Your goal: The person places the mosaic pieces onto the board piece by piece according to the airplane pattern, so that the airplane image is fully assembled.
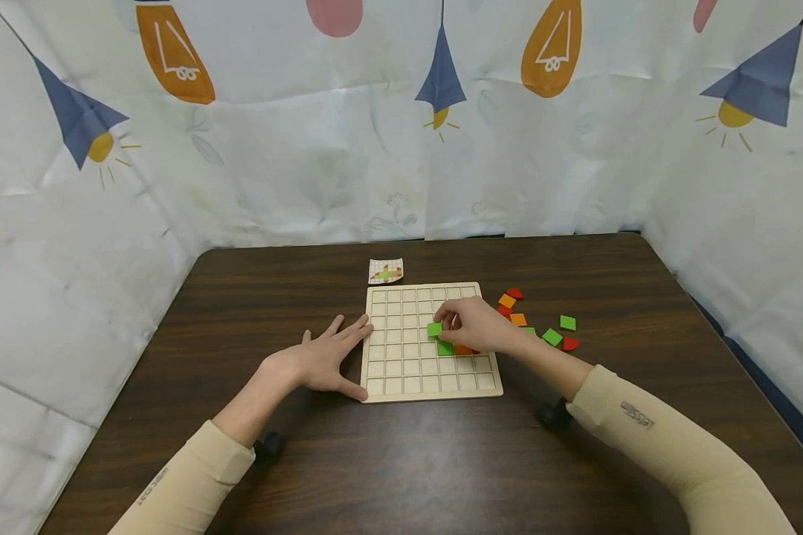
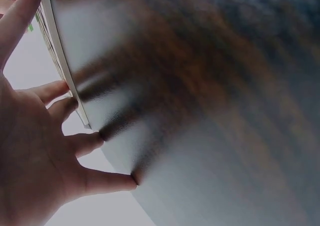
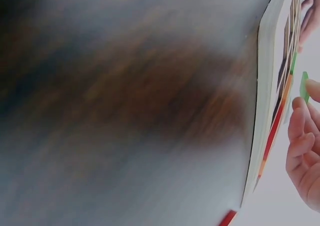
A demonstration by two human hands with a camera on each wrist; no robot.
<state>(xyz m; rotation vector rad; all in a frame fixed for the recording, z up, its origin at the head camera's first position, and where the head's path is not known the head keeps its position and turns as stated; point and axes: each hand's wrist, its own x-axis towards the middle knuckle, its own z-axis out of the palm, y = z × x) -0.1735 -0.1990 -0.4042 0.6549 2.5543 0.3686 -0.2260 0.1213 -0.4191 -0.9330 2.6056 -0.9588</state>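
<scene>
A pale wooden grid board [image 1: 401, 371] lies on the table in the head view. My right hand [image 1: 478, 325] pinches a green square tile [image 1: 434, 329] just over the board; the right wrist view shows that tile [image 3: 304, 85] on edge between thumb and finger. Below it, a green tile [image 1: 444, 348] and an orange tile [image 1: 463, 349] sit on the grid, with a bit of red beside them partly hidden by the hand. My left hand [image 1: 324, 359] is spread, its thumb and some fingertips touching the board's left edge, other fingertips on the table.
Right of the board lie several loose tiles, among them a green square [image 1: 567, 322], a red piece [image 1: 570, 344] and an orange square [image 1: 507, 301]. A small printed pattern card [image 1: 385, 272] lies behind the board. Patterned white curtains [image 1: 308, 171] surround the dark table [image 1: 268, 297].
</scene>
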